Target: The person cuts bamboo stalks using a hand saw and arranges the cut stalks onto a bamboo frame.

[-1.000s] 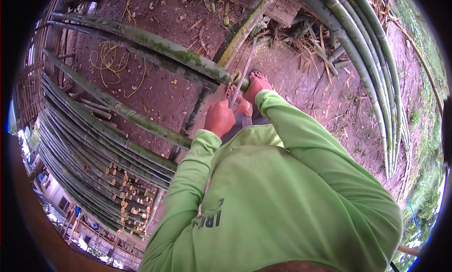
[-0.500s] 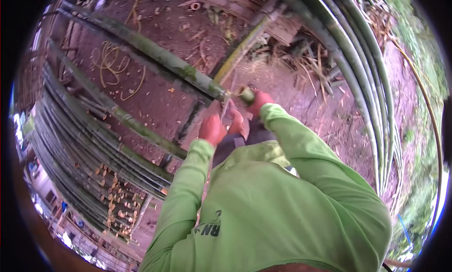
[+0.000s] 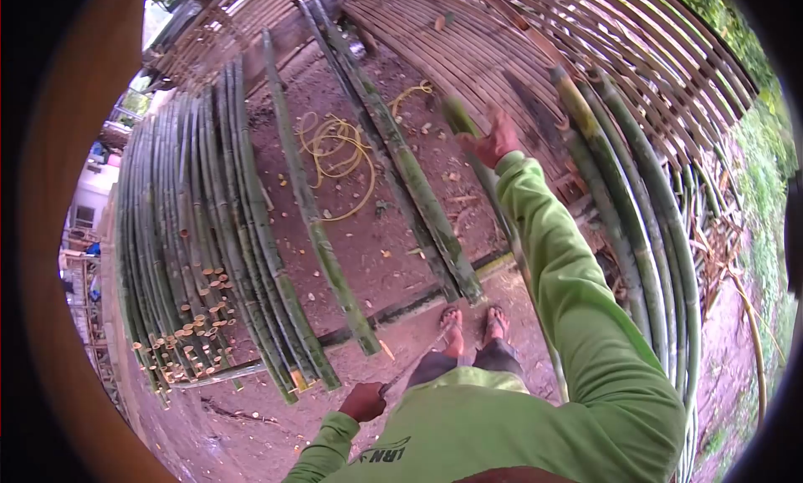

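My left hand (image 3: 365,402) is low, beside my left hip, closed around the dark handle of a thin-bladed tool (image 3: 386,388). Its blade points toward my feet; whether it is a knife or a saw cannot be made out. My right hand (image 3: 500,138) is stretched far forward with its fingers spread. Its thumb side lies over or against the upper end of a green bamboo pole (image 3: 489,178), which is smeared there by motion. That pole runs back toward me, along the left side of my right sleeve. Two bamboo poles (image 3: 418,178) lie side by side ahead of my feet.
A single pole (image 3: 322,240) and a large row of cut bamboo (image 3: 180,224) lie to the left, across a crossbeam (image 3: 401,310). Yellow rope (image 3: 343,148) is coiled on the dirt. More poles (image 3: 644,182) stand bundled at right, before a slatted bamboo platform (image 3: 418,40).
My right hand has let go of a short bamboo piece and reached forward to a pole. My left hand has drawn back from the pole's end with the tool. The view has tilted up.
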A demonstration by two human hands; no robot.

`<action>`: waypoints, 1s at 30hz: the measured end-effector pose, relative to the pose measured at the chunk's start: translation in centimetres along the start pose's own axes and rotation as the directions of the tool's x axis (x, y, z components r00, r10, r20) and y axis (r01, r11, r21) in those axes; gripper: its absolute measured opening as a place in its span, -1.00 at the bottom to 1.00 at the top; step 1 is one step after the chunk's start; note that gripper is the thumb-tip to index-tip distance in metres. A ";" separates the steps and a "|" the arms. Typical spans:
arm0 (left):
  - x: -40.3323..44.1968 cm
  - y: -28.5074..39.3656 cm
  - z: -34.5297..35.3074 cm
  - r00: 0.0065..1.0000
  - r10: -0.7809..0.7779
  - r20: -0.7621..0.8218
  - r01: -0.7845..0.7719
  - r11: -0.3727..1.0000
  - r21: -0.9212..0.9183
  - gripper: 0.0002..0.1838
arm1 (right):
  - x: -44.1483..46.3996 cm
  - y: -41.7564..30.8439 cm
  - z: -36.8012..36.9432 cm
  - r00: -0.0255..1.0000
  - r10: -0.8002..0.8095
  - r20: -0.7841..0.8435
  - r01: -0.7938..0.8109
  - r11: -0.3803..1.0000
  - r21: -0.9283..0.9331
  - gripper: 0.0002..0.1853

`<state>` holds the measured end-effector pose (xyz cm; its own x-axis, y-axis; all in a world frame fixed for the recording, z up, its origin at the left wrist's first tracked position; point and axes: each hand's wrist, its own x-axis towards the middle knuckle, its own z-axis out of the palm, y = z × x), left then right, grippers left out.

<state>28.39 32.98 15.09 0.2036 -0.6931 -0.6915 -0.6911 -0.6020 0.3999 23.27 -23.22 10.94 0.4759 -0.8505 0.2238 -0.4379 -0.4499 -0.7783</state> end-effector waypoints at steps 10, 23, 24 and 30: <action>-5.8 -2.0 0.1 0.955 -0.282 0.096 0.289 0.954 -0.074 -0.76 | -37.0 11.8 -3.8 0.889 0.455 0.047 -0.348 0.739 -0.577 0.08; -4.1 -4.4 0.8 0.992 -0.119 0.048 0.120 0.992 -0.026 -0.82 | -33.8 15.2 -6.7 0.641 0.702 0.312 -0.430 0.664 -0.611 -0.38; -4.4 -4.3 1.4 0.987 -0.156 0.038 0.159 0.984 -0.080 -0.81 | -32.2 11.9 -6.3 0.613 0.727 0.310 -0.442 0.641 -0.628 -0.42; -5.1 -3.2 3.8 0.976 -0.177 -0.125 0.149 0.967 -0.205 -0.77 | -9.7 3.4 3.3 0.681 0.590 0.434 -0.092 0.657 -0.749 -0.46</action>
<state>26.93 39.95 15.02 0.4082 -0.6196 -0.6704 -0.4958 -0.7671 0.4071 19.71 -15.62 4.22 0.3967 -0.7264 -0.5612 -0.9022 -0.4213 -0.0925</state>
